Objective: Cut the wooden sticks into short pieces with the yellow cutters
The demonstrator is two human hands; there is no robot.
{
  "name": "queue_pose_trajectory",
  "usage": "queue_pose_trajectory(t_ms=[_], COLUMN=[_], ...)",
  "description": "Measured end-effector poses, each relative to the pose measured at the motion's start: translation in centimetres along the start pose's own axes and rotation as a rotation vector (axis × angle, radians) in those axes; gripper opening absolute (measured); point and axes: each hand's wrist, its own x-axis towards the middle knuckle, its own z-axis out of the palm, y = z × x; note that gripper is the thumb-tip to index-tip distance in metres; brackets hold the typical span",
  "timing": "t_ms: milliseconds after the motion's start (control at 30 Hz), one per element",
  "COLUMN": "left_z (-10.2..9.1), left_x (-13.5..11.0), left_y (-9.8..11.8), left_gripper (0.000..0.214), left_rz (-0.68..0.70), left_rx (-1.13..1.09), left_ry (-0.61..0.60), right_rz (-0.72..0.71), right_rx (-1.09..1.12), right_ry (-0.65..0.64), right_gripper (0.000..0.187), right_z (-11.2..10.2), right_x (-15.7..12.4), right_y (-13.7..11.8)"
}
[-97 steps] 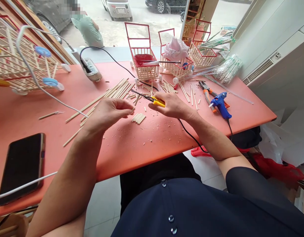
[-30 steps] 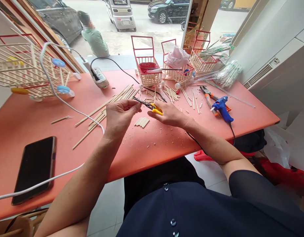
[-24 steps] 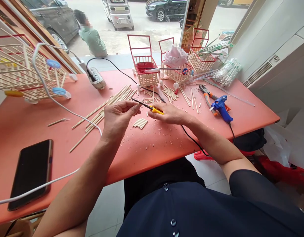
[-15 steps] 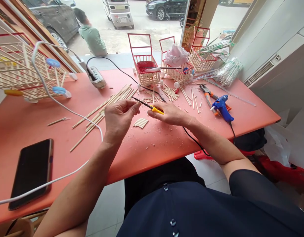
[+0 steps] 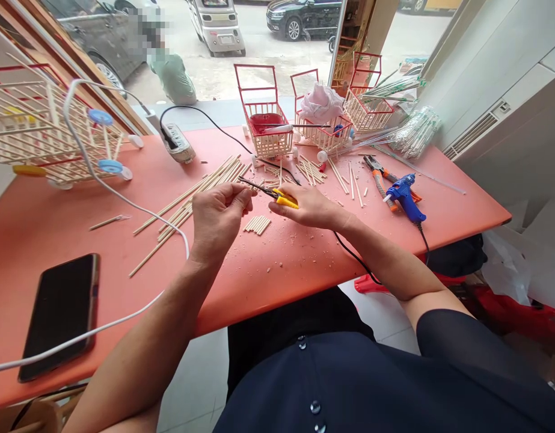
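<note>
My left hand (image 5: pixel 220 213) is closed in a pinch, thumb against forefinger, on a short wooden stick mostly hidden by the fingertips. My right hand (image 5: pixel 311 206) grips yellow-handled long-nose pliers (image 5: pixel 279 197), whose dark, narrow jaws point left and reach over the left fingertips. The handles are partly spread. Just below the hands, a row of short cut sticks (image 5: pixel 257 225) lies on the pink table (image 5: pixel 259 282), with wood crumbs scattered around. Long wooden sticks (image 5: pixel 191 201) lie behind and left of my left hand. More short sticks (image 5: pixel 311 171) are beyond the pliers.
Small stick-built carts (image 5: pixel 270 135) stand at the back, one holding pink cloth (image 5: pixel 321 102). Another stick cart (image 5: pixel 47 126) is at left. A blue glue gun (image 5: pixel 406 198), orange-handled pliers (image 5: pixel 380 177), a phone (image 5: pixel 58 316), a white cable (image 5: pixel 124 201) and a power strip (image 5: pixel 178 143) surround the workspace.
The handles of the yellow pliers have spread wider in my right hand. My left hand keeps its pinch in nearly the same place.
</note>
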Motion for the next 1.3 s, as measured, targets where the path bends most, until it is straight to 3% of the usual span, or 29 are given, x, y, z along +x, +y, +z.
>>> queue_pose_trajectory(t_ms=[67, 300, 600, 1300], left_z=[-0.1, 0.0, -0.2, -0.2], left_x=[0.1, 0.5, 0.7, 0.6], left_y=[-0.4, -1.9, -2.0, -1.5], left_gripper=[0.022, 0.014, 0.025, 0.035], left_rz=[-0.002, -0.023, -0.15, -0.194], left_rx=[-0.01, -0.251, -0.43, -0.454], left_ry=[-0.01, -0.075, -0.168, -0.218], right_rz=[0.006, -0.003, -0.017, -0.045], right_rx=[-0.043, 0.021, 0.009, -0.001], right_ry=[0.054, -0.021, -0.059, -0.04], right_gripper=[0.07, 0.077, 0.074, 0.065], right_z=[-0.1, -0.5, -0.6, -0.3], right_x=[0.0, -0.1, -0.2, -0.1], right_y=[0.2, 0.5, 0.2, 0.1])
